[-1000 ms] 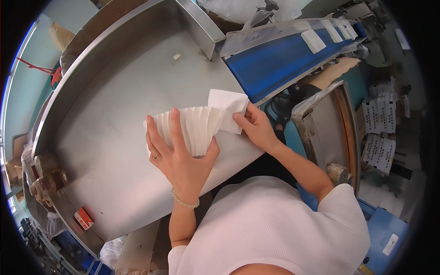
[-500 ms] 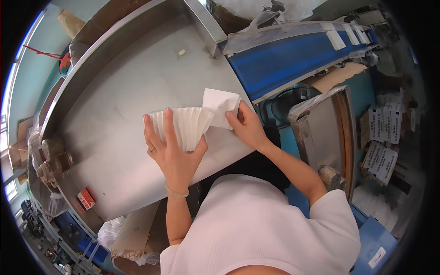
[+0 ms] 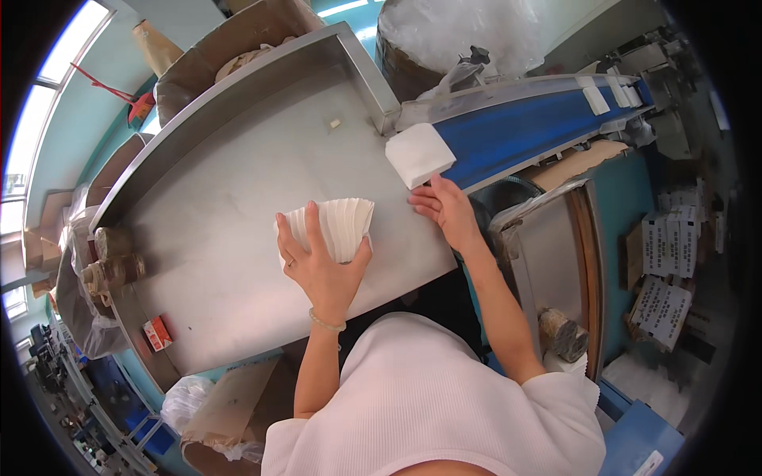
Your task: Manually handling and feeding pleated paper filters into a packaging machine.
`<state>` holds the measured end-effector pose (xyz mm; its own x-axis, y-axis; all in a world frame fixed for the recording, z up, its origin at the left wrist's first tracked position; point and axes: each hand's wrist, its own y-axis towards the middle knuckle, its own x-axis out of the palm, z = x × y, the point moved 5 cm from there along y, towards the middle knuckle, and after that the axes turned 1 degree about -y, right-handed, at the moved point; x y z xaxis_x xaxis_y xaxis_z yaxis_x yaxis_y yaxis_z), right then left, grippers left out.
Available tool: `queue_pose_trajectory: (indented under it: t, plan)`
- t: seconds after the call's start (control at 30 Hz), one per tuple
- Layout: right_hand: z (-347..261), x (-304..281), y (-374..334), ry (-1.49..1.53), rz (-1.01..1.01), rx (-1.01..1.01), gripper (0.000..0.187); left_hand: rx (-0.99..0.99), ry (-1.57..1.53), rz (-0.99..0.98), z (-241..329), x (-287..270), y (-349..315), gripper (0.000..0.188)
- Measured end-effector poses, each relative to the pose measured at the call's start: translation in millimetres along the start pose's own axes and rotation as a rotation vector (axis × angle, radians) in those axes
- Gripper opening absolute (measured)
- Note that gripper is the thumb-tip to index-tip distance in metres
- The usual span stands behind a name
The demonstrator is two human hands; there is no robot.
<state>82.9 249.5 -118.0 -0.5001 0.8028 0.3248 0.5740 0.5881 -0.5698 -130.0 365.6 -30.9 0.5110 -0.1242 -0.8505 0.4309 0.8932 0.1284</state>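
On the steel table [image 3: 238,182], near its front edge, the left hand [image 3: 321,266] lies flat on a fanned stack of white folded sheets [image 3: 337,226]. Its fingers are spread wide over the stack's left part and its thumb presses against the right lower side; it pins the stack down rather than closing around it. The stack rests on the table surface, just left of the table's right-hand corner.

Beside that corner, the right hand [image 3: 444,208] sits with fingers loosely extended and slightly curled, fingertips pointing towards the stack. It holds nothing. A white square pad [image 3: 419,153] lies just above this hand, at the near end of the blue conveyor belt [image 3: 524,135] where the belt meets the table; whether the fingertips touch its lower edge cannot be told.

Change from one second ago: the right hand then gripped a white piece laid against the right side of the stack, touching it. Half a second ago that piece was still against the stack under the hand. Now a white pad lies apart from the stack, at the belt's end, and the right hand has opened and drawn clear of the stack. The left hand stays on the stack, in much the same pose.

Further white pads [image 3: 595,99] lie along the belt, well away from the table. A small red box [image 3: 157,333] lies at the table's front-left edge.
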Motion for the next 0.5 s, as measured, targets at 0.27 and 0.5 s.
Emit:
queue_pose_trajectory:
  t: [0.27,0.5]
  plan:
    - [2,72,-37,-0.702,-0.217,-0.191,0.056,0.017,-0.069,-0.042,26,9,-13,0.093]
    - [17,53,-35,-0.245,-0.351,0.173,0.055,-0.042,-0.154,0.014,26,11,-15,0.099]
